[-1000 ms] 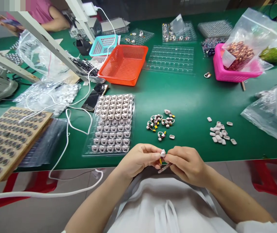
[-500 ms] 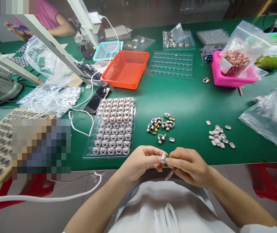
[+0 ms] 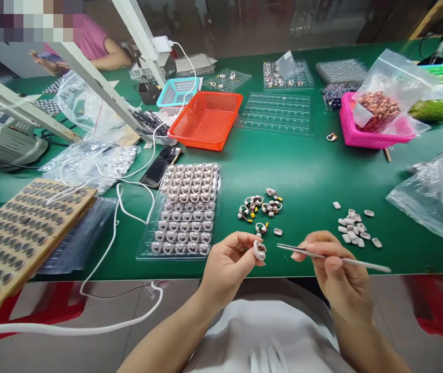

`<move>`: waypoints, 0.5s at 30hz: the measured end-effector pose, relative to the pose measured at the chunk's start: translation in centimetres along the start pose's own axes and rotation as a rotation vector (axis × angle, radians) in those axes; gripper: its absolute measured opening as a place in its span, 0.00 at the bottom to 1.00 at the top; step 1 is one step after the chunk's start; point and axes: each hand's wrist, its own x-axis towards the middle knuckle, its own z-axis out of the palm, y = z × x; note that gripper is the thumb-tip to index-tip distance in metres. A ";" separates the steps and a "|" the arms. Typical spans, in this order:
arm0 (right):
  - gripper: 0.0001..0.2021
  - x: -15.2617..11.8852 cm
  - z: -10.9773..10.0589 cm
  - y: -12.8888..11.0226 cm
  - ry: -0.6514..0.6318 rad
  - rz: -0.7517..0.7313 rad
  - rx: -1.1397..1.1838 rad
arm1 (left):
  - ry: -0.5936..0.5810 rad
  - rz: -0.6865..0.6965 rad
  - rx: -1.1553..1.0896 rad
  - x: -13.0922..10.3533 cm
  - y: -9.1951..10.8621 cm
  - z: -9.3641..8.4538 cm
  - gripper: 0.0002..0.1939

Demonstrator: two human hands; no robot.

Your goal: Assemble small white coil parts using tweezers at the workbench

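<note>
Between the thumb and fingers of my left hand (image 3: 232,264) is a small white curved earphone-like part (image 3: 259,250), with something dark inside it. My right hand (image 3: 338,269) grips a pair of metal tweezers (image 3: 345,260); their tips point left toward the white part and do not touch it. Just beyond my hands lies a loose group of similar curved parts (image 3: 253,203) with yellow tabs. One small pale cap (image 3: 277,232) rests near them. Several more pale caps (image 3: 351,228) are heaped to the right.
A clear tray of silvery parts (image 3: 186,207) stands left of my hands. Farther back are an orange basket (image 3: 209,129), a pink basket (image 3: 376,135) and a phone (image 3: 161,166). White cables (image 3: 118,207) run along the left. A person in pink (image 3: 93,41) sits at far left.
My hands have moved apart. The tweezers, earlier mostly hidden and pointing down, now lie across my right hand, tips left. The white part in my left hand has been turned.
</note>
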 end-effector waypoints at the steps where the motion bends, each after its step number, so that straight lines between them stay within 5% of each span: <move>1: 0.12 -0.2 0.1 -0.1 -0.004 -0.016 0.014 | 0.017 0.018 0.025 -0.1 0.0 0.1 0.08; 15: 0.19 -0.9 1.1 -0.3 -0.138 -0.128 -0.097 | 0.085 0.114 0.067 -0.4 -0.7 0.2 0.06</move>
